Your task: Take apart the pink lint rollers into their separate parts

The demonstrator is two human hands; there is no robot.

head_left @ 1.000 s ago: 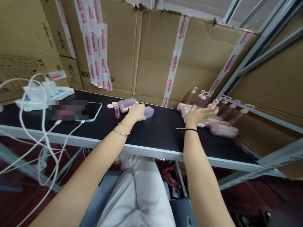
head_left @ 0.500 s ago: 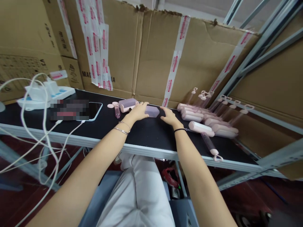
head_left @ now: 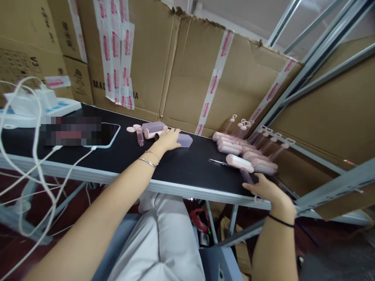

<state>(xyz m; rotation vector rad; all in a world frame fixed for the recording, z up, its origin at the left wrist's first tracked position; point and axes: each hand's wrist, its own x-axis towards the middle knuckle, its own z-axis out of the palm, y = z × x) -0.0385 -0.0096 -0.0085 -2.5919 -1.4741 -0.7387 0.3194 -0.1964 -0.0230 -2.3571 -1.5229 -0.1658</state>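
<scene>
My left hand curls around the left end of a lilac block-shaped piece on the black tabletop, its thumb on the near side. Beside that hand, to the left, lie another lilac and pink piece, a small translucent purple tube and pale pink round pieces. Over at the right, my right hand has its thumb and fingers apart around a dark translucent tube with a pink loop end, partly hidden by the hand. That tube extends from a white and pink cylinder.
Several pink and white cylinders with upright clear tubes and loops stand at the back right. A thin metal tool lies near them. Left are a phone, white cables and a power strip. Cardboard walls the back.
My right hand has moved from beside the lilac piece rightward to the tube with the loop, uncovering the thin metal tool. My left hand stays at the lilac piece. The view has shifted slightly.
</scene>
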